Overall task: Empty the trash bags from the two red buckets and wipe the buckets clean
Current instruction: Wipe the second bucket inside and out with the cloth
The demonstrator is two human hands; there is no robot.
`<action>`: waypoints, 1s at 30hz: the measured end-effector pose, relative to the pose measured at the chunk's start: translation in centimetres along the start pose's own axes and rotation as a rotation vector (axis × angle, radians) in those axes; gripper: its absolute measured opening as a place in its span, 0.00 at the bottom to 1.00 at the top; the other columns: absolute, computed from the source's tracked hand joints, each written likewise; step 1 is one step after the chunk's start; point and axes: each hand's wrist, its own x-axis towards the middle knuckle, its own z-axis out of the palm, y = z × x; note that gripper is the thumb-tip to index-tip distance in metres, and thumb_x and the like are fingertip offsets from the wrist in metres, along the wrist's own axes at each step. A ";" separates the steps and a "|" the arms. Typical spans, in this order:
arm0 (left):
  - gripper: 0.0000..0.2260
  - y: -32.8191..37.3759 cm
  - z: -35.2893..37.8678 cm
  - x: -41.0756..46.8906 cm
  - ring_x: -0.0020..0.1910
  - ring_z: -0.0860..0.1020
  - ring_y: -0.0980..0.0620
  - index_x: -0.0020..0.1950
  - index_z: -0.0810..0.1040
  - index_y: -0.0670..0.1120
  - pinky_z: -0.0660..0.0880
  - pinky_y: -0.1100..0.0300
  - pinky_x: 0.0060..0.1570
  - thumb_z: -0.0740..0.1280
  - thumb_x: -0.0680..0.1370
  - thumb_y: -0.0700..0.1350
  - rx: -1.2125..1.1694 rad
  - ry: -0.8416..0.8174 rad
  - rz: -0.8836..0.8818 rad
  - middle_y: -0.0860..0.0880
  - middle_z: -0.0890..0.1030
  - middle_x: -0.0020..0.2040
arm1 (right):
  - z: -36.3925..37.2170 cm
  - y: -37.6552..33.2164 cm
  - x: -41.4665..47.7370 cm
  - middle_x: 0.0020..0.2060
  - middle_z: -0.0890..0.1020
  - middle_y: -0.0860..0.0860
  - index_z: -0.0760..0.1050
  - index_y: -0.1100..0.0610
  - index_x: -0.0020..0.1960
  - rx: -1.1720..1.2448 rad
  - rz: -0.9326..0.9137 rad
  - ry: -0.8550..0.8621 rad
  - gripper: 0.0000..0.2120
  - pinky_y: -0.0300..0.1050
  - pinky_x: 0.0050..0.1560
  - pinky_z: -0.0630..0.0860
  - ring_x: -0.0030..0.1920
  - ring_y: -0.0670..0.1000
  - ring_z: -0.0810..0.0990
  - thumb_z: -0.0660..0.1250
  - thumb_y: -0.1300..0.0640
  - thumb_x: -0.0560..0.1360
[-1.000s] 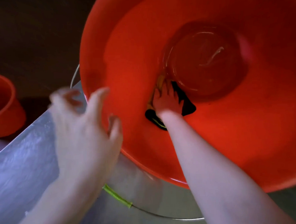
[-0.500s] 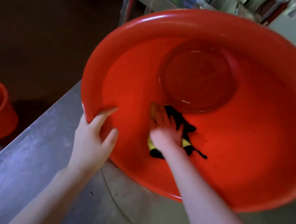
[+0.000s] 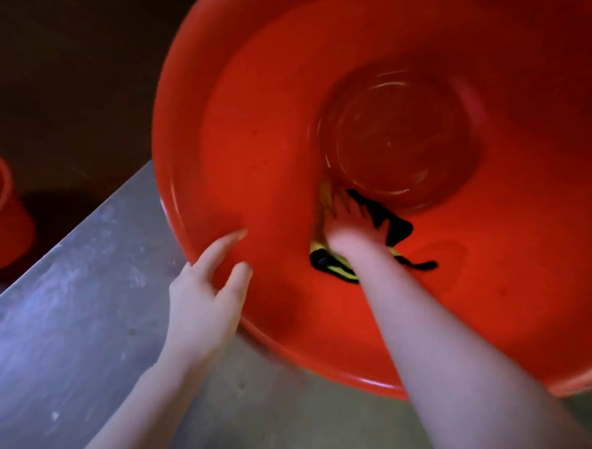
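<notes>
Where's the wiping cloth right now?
Head view, centre: the black-and-yellow cloth is inside the large red bucket, on its inner wall just below the round base, under the right hand; the left hand holds the rim to its left.

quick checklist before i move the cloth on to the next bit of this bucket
1. Trash bag out of the red bucket: ok, none shows inside.
2. Bucket steadied: ok, the left hand holds its rim, thumb and a finger on the inner wall.
3. Cloth under control: ok, the right hand presses it on the wall beside the base.
4. Base wiped: cannot tell, it only looks glossy.
5. Bucket resting on the metal table: cannot tell, its underside is hidden.
6. Second bucket done: cannot tell, only its edge shows at the left.
</notes>
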 end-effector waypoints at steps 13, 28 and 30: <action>0.20 -1.4 1.2 0.6 0.65 0.68 0.68 0.68 0.69 0.68 0.60 0.73 0.65 0.53 0.77 0.64 0.035 0.002 0.079 0.65 0.73 0.65 | 5.6 -5.1 -8.9 0.79 0.47 0.43 0.44 0.42 0.78 0.134 -0.445 0.309 0.27 0.61 0.75 0.52 0.78 0.51 0.50 0.48 0.43 0.82; 0.29 3.9 -5.2 7.3 0.58 0.71 0.48 0.78 0.56 0.59 0.69 0.62 0.57 0.63 0.79 0.53 0.629 0.050 0.782 0.44 0.64 0.66 | 1.3 -1.1 3.4 0.78 0.43 0.40 0.42 0.42 0.78 0.091 -0.170 0.136 0.25 0.67 0.73 0.43 0.78 0.51 0.48 0.43 0.44 0.83; 0.31 3.6 -5.0 7.2 0.57 0.72 0.48 0.78 0.55 0.61 0.68 0.65 0.54 0.65 0.80 0.47 0.620 0.004 0.742 0.45 0.68 0.67 | 1.2 -0.2 3.2 0.78 0.43 0.41 0.41 0.42 0.78 0.037 -0.159 0.131 0.25 0.68 0.73 0.43 0.78 0.52 0.47 0.43 0.44 0.83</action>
